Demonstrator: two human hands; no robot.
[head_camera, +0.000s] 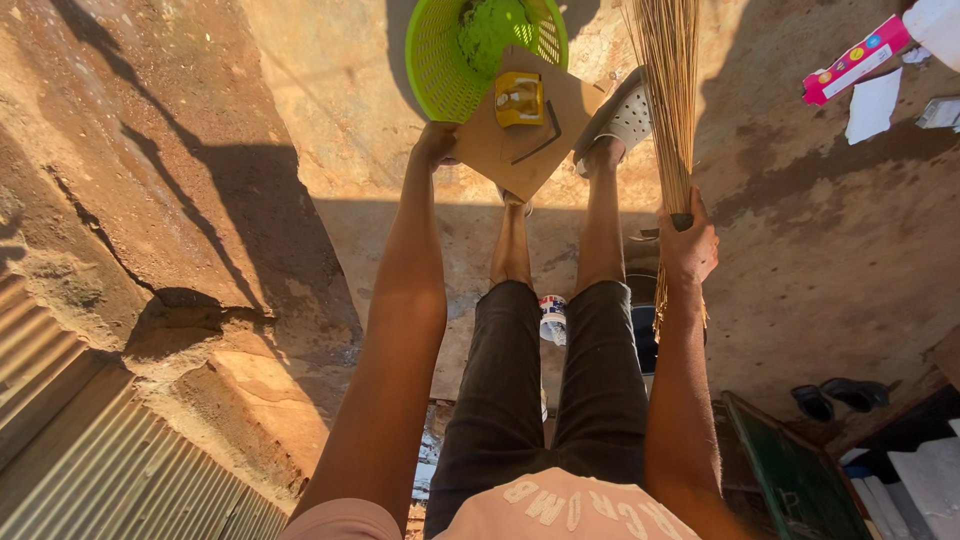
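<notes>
I am bent over, looking down past my legs at a concrete floor. My left hand (437, 143) grips the edge of a brown cardboard sheet (500, 150) that carries a yellow scrap (519, 99) and a dark bent strip (540, 140). The sheet is tilted against the rim of a green plastic basket (432, 60) with green waste inside. My right hand (688, 245) is closed around the bound middle of a straw broom (668, 90), its bristles fanned out beyond my grey sandal (625, 118).
A pink box (857, 60) and white papers (872, 105) lie far right. A plastic bottle (552, 320) lies between my legs. Black sandals (832, 397) and a green crate (790, 470) sit lower right. Corrugated metal sheeting (80, 450) and rough earth (120, 200) fill the left.
</notes>
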